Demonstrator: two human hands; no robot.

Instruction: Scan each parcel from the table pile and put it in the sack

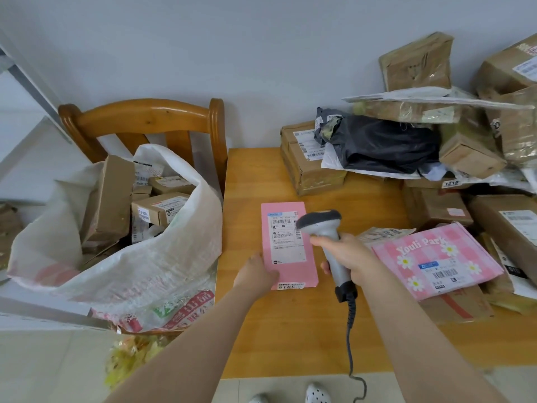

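A flat pink parcel (302, 273) with a white shipping label lies on the wooden table (290, 330). My left hand (255, 273) holds its near left edge, thumb on top. My right hand (347, 251) grips a grey barcode scanner (325, 228) whose head hangs over the label's right side. To the left, a white woven sack (162, 248) stands open on a wooden chair (151, 114), with several cardboard parcels inside. The parcel pile (436, 146) fills the table's right and back.
A pink "Youli Park" box (436, 257) lies just right of my right hand, on a flat carton. The scanner's coiled cable (351, 330) drops over the table's front edge. Black and white mailer bags (383, 144) top the boxes at the back.
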